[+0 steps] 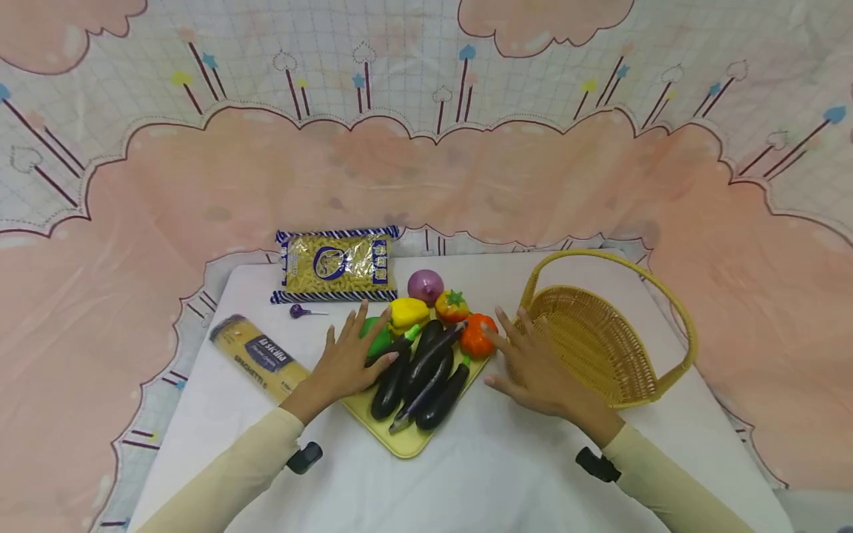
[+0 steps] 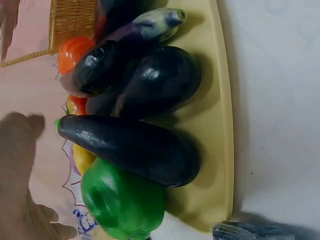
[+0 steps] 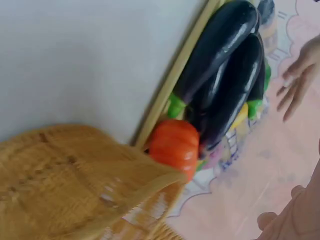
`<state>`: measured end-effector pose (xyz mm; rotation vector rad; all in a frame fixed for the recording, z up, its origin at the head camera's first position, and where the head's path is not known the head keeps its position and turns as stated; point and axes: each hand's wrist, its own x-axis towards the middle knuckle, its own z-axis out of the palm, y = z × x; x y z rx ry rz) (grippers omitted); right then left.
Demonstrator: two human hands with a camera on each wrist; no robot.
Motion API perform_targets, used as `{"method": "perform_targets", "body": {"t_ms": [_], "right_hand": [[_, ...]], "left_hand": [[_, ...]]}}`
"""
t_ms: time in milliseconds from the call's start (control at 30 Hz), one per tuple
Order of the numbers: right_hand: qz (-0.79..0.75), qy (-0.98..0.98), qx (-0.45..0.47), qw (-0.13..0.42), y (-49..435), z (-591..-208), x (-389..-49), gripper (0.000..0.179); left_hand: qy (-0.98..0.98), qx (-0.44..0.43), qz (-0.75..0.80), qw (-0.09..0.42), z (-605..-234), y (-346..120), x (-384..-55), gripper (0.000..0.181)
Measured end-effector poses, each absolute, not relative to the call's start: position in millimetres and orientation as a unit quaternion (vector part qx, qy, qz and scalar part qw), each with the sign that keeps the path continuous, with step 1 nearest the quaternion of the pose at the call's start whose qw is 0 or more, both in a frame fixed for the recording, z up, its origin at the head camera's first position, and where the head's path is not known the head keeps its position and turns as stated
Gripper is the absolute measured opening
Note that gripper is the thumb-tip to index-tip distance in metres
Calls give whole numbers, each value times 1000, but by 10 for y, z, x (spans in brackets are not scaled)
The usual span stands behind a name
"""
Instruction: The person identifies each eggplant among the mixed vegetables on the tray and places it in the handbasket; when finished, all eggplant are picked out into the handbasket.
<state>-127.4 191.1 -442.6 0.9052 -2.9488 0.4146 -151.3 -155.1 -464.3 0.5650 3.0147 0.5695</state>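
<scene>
Several dark eggplants (image 1: pixel 436 374) lie piled on a yellow tray (image 1: pixel 405 446) in the middle of the head view. My left hand (image 1: pixel 346 363), fingers spread, hovers over the tray's left side by a green bell pepper (image 2: pixel 122 200). My right hand (image 1: pixel 540 374) is also spread, between the tray and a wicker basket (image 1: pixel 593 337), its fingertips overlapping an orange-red pumpkin-shaped vegetable (image 1: pixel 478 337). Neither hand holds anything. Behind the eggplants sit a yellow bell pepper (image 1: pixel 406 314), an orange-yellow vegetable with a green top (image 1: pixel 450 306) and a purple onion (image 1: pixel 425 286).
A bag of short pasta (image 1: pixel 336 266) lies at the back left, with a purple lollipop (image 1: pixel 298 312) in front of it. Left of the tray is a spaghetti pack (image 1: pixel 256 355), partly behind my left hand. The basket's tall handle (image 1: pixel 683 318) arches up at the right.
</scene>
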Motion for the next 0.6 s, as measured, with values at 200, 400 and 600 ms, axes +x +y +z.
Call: {"method": "perform_targets", "body": {"t_ms": [200,400,600], "right_hand": [[144,-956,255,11,2244,-4565,-1015,78],[154,-960,228,47,2562,-4882,-753,80],[141,-963,206,96,2717,-5091,-664,79]], "left_hand": [[960,180,214,-6,-4696,-1575,-1614,78],[959,175,224,15,-4758,-1569,-1670,80],[961,157,228,19,-4800,-1575,-1737,78]]}}
